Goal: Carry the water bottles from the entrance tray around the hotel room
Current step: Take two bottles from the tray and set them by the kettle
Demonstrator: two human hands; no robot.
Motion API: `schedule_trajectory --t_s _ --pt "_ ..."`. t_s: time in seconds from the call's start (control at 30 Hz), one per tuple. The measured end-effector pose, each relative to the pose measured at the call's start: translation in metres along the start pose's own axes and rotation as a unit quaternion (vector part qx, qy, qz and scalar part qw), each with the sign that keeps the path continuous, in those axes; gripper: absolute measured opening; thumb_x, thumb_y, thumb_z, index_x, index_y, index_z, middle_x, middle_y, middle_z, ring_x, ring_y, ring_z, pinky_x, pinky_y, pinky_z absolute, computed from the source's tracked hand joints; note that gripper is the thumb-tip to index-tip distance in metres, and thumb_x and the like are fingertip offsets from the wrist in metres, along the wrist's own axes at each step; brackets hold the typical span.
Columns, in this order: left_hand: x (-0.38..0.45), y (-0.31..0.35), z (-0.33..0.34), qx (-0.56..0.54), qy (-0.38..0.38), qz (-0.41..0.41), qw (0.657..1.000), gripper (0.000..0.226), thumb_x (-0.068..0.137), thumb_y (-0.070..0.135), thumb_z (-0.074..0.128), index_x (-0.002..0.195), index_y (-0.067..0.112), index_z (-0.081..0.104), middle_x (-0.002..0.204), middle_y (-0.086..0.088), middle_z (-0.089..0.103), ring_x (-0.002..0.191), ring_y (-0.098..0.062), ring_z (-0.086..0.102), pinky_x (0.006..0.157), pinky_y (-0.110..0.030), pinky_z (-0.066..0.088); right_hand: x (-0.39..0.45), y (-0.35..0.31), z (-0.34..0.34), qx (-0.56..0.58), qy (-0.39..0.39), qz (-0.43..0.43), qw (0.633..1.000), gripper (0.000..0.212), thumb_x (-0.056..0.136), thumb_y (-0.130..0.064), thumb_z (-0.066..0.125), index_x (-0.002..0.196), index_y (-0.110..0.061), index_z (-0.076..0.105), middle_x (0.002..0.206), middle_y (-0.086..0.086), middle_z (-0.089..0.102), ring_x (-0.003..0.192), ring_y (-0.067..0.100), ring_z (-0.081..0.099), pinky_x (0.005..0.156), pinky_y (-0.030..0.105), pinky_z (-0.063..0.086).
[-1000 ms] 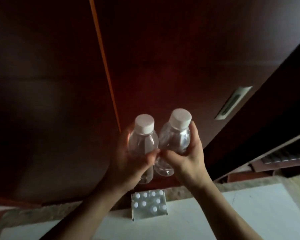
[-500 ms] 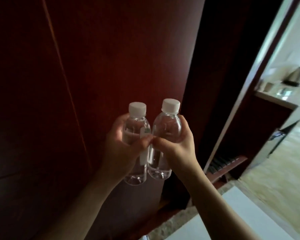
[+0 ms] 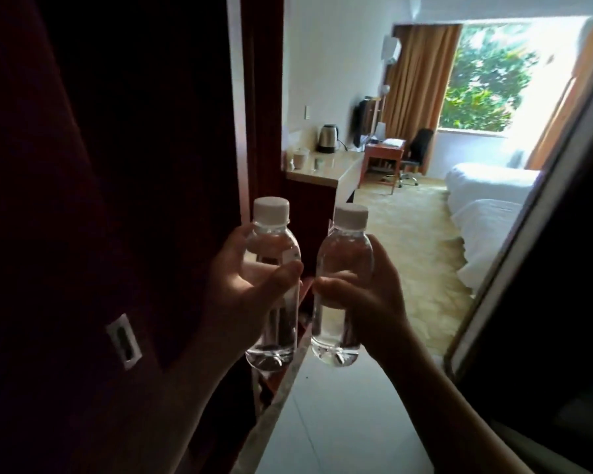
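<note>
A person stands in a hotel room's entrance passage, each of the hands wrapped around a clear water bottle held upright at chest height — the left hand grips the left bottle, the right hand the right bottle, the two bottles side by side, a narrow gap between them. Both carry white screw caps; no brand or label text can be read, only a small pale tag on the left bottle. Beyond, a worktop bears a kettle and cups — past it a desk, office chair, white beds and a bright window. The dark wooden panel at left is lost in shadow.
</note>
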State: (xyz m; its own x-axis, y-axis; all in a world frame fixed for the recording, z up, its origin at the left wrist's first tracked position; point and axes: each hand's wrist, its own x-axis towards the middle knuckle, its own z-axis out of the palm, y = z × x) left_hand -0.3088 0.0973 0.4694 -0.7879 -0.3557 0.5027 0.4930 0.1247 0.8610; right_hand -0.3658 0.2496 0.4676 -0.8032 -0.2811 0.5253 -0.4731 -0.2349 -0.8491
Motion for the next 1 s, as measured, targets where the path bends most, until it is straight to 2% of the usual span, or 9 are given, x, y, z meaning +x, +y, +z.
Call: schedule_trajectory --t_s 0.1,0.23,0.4,0.5,0.57,0.7,0.77,0.87,1.0 --pt "0.021 -0.015 0.063 -0.011 -0.049 -0.001 0.999 0.056 0.065 0.041 0.074 0.110 0.010 0.060 0.101 -0.012 0.069 0.085 -0.032 0.073 0.069 -0.046 0.062 0.014 0.000 -0.061 -0.039 0.035 -0.020 0.998 0.039 0.065 0.000 0.073 0.097 -0.009 0.054 0.079 0.005 0.061 0.066 0.015 0.065 0.057 0.031 0.058" --pt "0.049 -0.031 0.146 -0.051 -0.093 0.000 0.994 0.052 0.066 0.039 0.073 0.104 0.007 0.061 0.091 -0.007 0.069 0.076 -0.026 0.073 0.067 -0.053 0.061 0.034 -0.001 -0.132 -0.066 0.092 -0.028 0.993 0.040 0.064 -0.006 0.078 0.097 -0.015 0.056 0.080 0.001 0.065 0.067 0.010 0.068 0.056 0.025 0.056" --pt "0.080 -0.049 0.225 -0.072 -0.137 0.005 0.988 0.047 0.066 0.038 0.074 0.102 0.011 0.062 0.088 -0.002 0.069 0.078 -0.022 0.073 0.067 -0.050 0.062 0.063 0.003 -0.202 -0.098 0.132 -0.033 0.986 0.042 0.063 -0.012 0.079 0.097 -0.022 0.057 0.085 -0.004 0.067 0.074 0.006 0.071 0.059 0.020 0.055" --pt "0.101 -0.066 0.253 -0.080 -0.154 0.002 0.985 0.042 0.066 0.038 0.074 0.100 0.016 0.063 0.089 -0.003 0.070 0.076 -0.026 0.072 0.066 -0.053 0.061 0.081 0.014 -0.231 -0.097 0.146 -0.029 0.984 0.043 0.062 -0.014 0.078 0.099 -0.022 0.057 0.089 0.000 0.065 0.074 0.004 0.070 0.058 0.018 0.055" --pt "0.121 -0.077 0.267 -0.080 -0.161 0.015 0.984 0.048 0.065 0.041 0.076 0.103 0.014 0.062 0.091 -0.005 0.069 0.076 -0.029 0.072 0.065 -0.052 0.061 0.098 0.025 -0.249 -0.095 0.156 -0.029 0.983 0.044 0.060 -0.015 0.077 0.099 -0.021 0.057 0.089 0.001 0.065 0.074 0.000 0.069 0.057 0.016 0.054" --pt "0.171 -0.109 0.286 -0.106 -0.164 -0.012 0.981 0.055 0.063 0.039 0.075 0.106 0.008 0.060 0.097 -0.017 0.065 0.069 -0.024 0.073 0.057 -0.030 0.058 0.143 0.061 -0.274 -0.104 0.163 -0.012 0.981 0.048 0.059 -0.017 0.080 0.100 -0.019 0.056 0.088 -0.003 0.065 0.076 -0.001 0.068 0.058 0.017 0.055" --pt "0.205 -0.134 0.294 -0.112 -0.166 -0.007 0.980 0.054 0.065 0.038 0.071 0.107 0.007 0.059 0.098 -0.019 0.065 0.069 -0.022 0.073 0.058 -0.029 0.057 0.172 0.089 -0.286 -0.121 0.171 -0.012 0.978 0.049 0.058 -0.023 0.084 0.099 -0.024 0.057 0.086 -0.009 0.068 0.078 0.004 0.069 0.061 0.021 0.057" --pt "0.250 -0.167 0.305 -0.119 -0.172 -0.009 0.978 0.053 0.065 0.038 0.072 0.106 0.006 0.060 0.094 -0.012 0.067 0.069 -0.021 0.073 0.059 -0.035 0.058 0.213 0.116 -0.297 -0.146 0.184 -0.009 0.972 0.047 0.057 -0.023 0.083 0.096 -0.026 0.057 0.087 -0.005 0.066 0.077 0.004 0.068 0.060 0.021 0.056" --pt "0.332 -0.214 0.328 -0.143 -0.183 -0.015 0.972 0.047 0.064 0.036 0.073 0.103 0.012 0.062 0.085 0.002 0.071 0.069 -0.020 0.074 0.059 -0.037 0.059 0.294 0.151 -0.318 -0.167 0.207 -0.011 0.964 0.051 0.050 -0.041 0.079 0.095 -0.031 0.058 0.087 -0.008 0.067 0.078 0.005 0.069 0.061 0.023 0.056"
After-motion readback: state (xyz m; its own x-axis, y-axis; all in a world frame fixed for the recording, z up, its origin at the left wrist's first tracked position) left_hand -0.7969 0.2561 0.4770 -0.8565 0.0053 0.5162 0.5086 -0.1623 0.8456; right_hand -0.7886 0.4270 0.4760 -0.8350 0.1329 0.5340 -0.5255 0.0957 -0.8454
